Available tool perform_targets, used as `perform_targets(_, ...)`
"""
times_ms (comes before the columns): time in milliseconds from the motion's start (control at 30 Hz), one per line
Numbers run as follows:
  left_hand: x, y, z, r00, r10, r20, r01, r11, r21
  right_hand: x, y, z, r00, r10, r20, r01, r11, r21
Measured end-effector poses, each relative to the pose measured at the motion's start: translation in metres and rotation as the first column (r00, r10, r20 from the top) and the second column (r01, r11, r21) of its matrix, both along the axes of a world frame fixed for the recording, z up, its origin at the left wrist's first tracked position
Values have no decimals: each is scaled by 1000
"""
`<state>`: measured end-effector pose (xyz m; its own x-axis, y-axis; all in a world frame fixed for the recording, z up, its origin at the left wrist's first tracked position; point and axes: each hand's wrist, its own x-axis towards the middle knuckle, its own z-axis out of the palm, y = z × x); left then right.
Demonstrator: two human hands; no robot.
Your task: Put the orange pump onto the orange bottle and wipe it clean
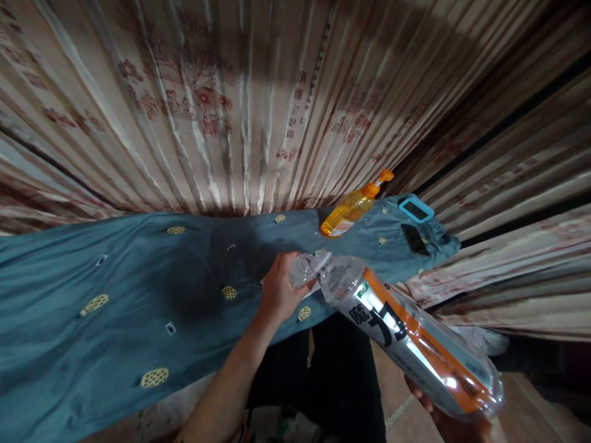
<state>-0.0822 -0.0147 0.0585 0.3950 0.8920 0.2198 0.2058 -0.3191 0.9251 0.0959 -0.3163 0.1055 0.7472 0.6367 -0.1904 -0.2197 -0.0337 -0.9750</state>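
Note:
My left hand (279, 289) is closed around a small clear plastic container (301, 269); its exact kind is hard to make out. A large clear plastic bottle (406, 332) with an orange and silver label lies tilted, its neck up and to the left. The neck meets or nearly touches the small container. My right hand (443, 409) grips the large bottle from below near its base, and most of that hand is hidden behind the bottle. No liquid can be made out in the large bottle.
A pump bottle (348, 212) of orange liquid stands on the blue-grey patterned cloth (198, 271). To its right are a light-blue framed device (415, 209) and a dark phone-like object (415, 239). Pleated curtains (221, 111) hang behind and on the right.

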Motion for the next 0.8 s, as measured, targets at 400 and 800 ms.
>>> perform_targets(400, 3, 5, 11, 991, -15, -133, 23, 998, 58, -26, 18, 11, 991, -108, -73, 113, 992, 63)
perform_targets(800, -3, 17, 3, 989, 87, -116, -75, 992, 104, -23, 36, 2, 988, 23, -153, 15, 971, 237)
